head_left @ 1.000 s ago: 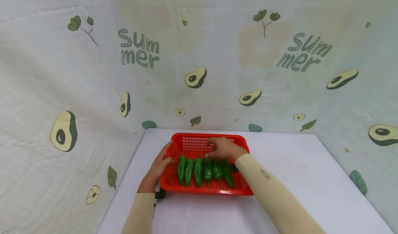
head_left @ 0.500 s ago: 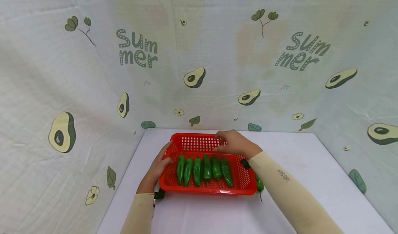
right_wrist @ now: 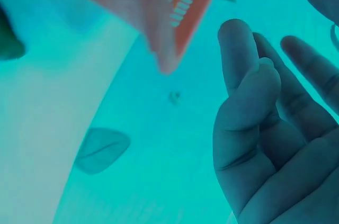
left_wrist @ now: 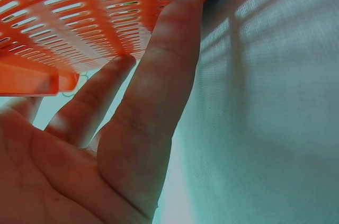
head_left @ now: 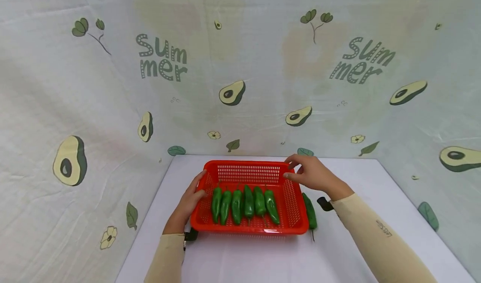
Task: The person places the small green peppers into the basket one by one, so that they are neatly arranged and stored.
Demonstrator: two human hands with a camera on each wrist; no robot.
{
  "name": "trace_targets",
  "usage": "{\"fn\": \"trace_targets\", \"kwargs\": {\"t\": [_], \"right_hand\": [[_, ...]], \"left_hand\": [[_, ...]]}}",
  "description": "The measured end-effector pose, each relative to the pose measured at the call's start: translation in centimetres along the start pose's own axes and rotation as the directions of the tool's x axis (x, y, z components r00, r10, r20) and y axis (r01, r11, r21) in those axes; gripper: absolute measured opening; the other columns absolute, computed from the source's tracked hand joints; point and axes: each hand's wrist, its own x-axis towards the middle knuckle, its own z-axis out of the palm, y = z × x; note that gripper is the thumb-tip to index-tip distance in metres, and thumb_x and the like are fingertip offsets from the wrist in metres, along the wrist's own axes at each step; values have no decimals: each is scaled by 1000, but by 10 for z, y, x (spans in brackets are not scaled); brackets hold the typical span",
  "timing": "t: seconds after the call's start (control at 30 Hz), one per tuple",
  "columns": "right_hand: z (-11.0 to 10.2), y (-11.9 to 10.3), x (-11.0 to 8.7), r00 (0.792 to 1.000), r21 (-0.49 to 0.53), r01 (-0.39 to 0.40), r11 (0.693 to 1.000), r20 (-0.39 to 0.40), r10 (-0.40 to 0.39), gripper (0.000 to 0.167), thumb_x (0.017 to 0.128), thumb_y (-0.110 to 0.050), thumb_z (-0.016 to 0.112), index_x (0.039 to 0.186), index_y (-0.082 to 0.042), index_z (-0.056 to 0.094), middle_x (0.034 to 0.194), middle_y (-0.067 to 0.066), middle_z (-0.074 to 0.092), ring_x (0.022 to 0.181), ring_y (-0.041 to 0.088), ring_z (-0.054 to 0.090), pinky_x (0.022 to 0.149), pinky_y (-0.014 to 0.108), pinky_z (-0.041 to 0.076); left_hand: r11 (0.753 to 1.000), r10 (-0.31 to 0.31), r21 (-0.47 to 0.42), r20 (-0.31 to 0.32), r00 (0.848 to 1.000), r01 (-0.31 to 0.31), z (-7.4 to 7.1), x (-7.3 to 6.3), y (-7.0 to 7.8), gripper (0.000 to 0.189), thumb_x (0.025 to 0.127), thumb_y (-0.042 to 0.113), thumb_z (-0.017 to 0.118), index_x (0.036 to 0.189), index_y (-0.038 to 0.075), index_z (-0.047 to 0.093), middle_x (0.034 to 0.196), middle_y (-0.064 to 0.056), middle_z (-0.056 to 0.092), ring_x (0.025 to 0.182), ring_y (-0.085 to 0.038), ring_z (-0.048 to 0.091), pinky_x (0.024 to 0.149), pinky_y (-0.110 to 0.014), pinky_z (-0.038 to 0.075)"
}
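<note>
A red perforated plastic basket (head_left: 248, 229) stands on a white table. Inside it several green chili peppers (head_left: 237, 206) lie side by side in a row, stems mostly toward the back. My left hand (head_left: 189, 201) rests against the basket's left side, fingers extended; in the left wrist view, fingers (left_wrist: 159, 81) touch the basket's outer wall. Over the basket's back right corner hovers my right hand (head_left: 312, 174), loosely curled and holding nothing; in the right wrist view, the right hand (right_wrist: 275, 128) has its thumb near the index finger. One green chili pepper (head_left: 310, 214) lies outside, beside the right rim.
White cloth (head_left: 240, 66) printed with avocados, leaves and lettering hangs behind and at both sides. The white tabletop (head_left: 357, 216) extends to the right of the basket and in front of it. Small black devices (head_left: 325, 203) sit on the wrists.
My right hand has moved right, from over the peppers' tips to the basket's right rim. The pepper outside on the right has come into view. My left hand stays at the basket's side.
</note>
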Motion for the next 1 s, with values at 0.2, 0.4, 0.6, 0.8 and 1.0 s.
{"fn": "trace_targets", "kwargs": {"t": [0.2,0.4,0.6,0.8,1.0], "right_hand": [[0,21,-30,995,-10,-95,995,-12,95,50,92,-35,81,134,-15,66,120,11,72,89,22,67,68,33,60],[11,46,-51,983,0,-183,983,3,183,49,90,-34,83,133,-18,65,120,12,71,90,22,67,70,35,61],[26,67,-66,962,-3,-272,962,9,272,57,89,-38,84,138,-18,62,118,12,71,92,24,66,70,38,60],[39,78,-81,938,48,-345,938,57,342,66,88,-41,84,142,-15,58,112,10,70,85,22,65,67,38,60],[53,82,-93,918,77,-388,919,116,378,69,87,-43,85,143,-15,58,103,6,69,77,19,63,64,35,56]], "left_hand": [[1000,0,-1,4,1000,1,-1,0,1,81,90,11,54,162,43,37,163,-10,40,129,-39,54,97,-48,56],[1000,-4,-26,11,1000,4,0,-1,1,80,92,10,53,164,41,36,164,-12,38,130,-39,53,98,-47,56],[999,4,-40,9,1000,-3,3,0,0,80,91,8,52,163,42,37,163,-11,39,126,-38,56,96,-46,57],[1000,23,-3,5,1000,-23,1,2,-1,82,89,9,52,163,42,37,163,-9,39,126,-37,55,96,-44,55],[999,15,-53,14,1000,-14,1,1,-3,82,89,6,51,164,39,37,161,-14,42,122,-38,59,93,-44,58]]}}
